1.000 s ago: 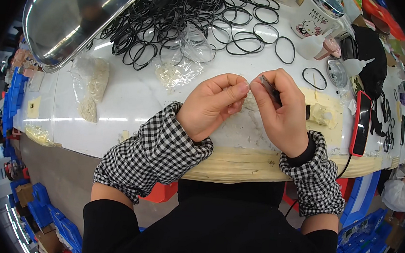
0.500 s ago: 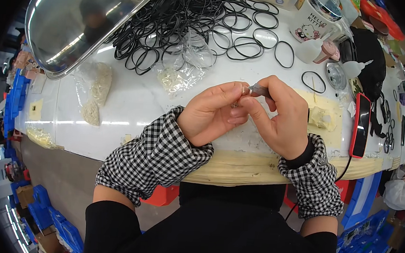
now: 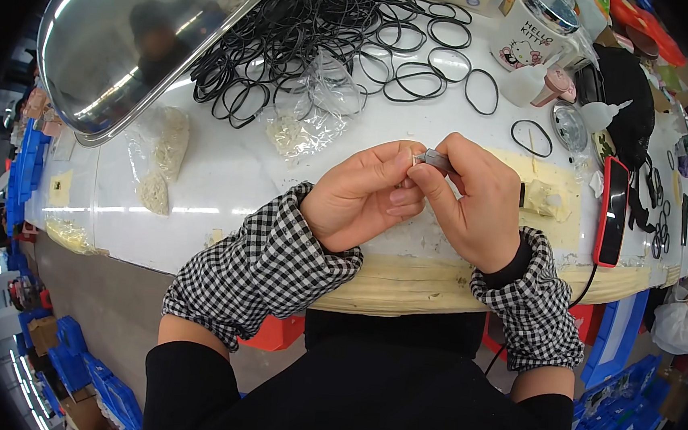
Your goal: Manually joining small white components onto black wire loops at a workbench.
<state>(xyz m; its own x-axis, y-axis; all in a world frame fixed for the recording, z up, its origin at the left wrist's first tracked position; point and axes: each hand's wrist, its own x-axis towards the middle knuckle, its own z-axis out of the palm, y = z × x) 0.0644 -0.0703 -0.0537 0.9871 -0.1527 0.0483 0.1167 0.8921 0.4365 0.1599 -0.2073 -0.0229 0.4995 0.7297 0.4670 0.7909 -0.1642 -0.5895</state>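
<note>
Over the white table (image 3: 250, 171), my two hands meet at the fingertips. My right hand (image 3: 482, 206) is closed around a small grey tool with a narrow metal tip (image 3: 435, 161); what kind of tool it is I cannot make out. That tip touches the fingertips of my left hand (image 3: 362, 192), which is closed in a pinch. Something tiny and pale seems to sit between the left thumb and finger, mostly hidden. Beyond my hands lies a clear bag of small pale pieces (image 3: 306, 135). A heap of black elastic bands (image 3: 310, 30) spreads behind it.
A shiny metal bowl (image 3: 131, 45) rests tilted at the far left, near a bag of pale grains (image 3: 170, 149). At the right are a white cup (image 3: 523, 39), squeeze bottles (image 3: 526, 85), a lump of yellowish tape (image 3: 543, 198) and a red-framed black device (image 3: 613, 212). Tape covers the front edge (image 3: 403, 288).
The grey tool has turned in my right hand, and more of its body shows. My right fingers have shifted slightly; my left hand is almost still.
</note>
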